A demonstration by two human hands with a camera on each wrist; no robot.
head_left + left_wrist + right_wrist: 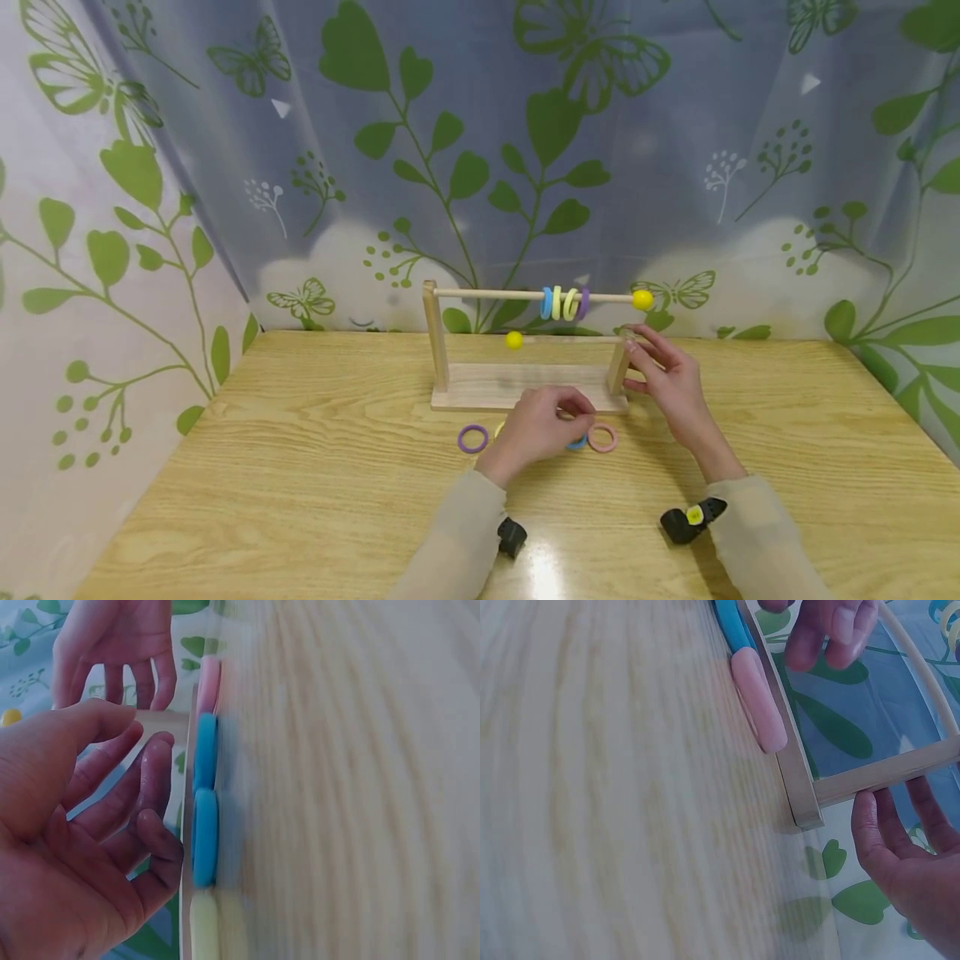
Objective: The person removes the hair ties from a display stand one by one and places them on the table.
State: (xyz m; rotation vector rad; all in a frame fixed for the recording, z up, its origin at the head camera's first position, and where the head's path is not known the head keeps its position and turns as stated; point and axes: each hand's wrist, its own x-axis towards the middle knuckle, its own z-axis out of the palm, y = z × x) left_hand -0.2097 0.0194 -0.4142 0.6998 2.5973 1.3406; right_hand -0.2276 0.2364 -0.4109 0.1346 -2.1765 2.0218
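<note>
A wooden stand [495, 402] has a tall left post and a short right post [618, 367]. My right hand [670, 379] rests its fingertips against the outer side of the short post, near its top. My left hand [542, 423] hovers in front of the base with fingers loosely bent and nothing between them in the left wrist view. Close by it lie a pink ring [615, 438], two blue rings, one of them a blue ring [206, 840] nearer the pale yellow ring [204, 922], and a purple ring [461, 439]. In the head view the left hand partly hides these rings.
The upper rod [487, 293] carries a blue ring [547, 303], two pale yellow rings and a purple ring [584, 304], with a yellow ball [642, 300] on its end. Another yellow ball [513, 340] tips the lower rod. A patterned curtain [675, 167] hangs behind the table [300, 467].
</note>
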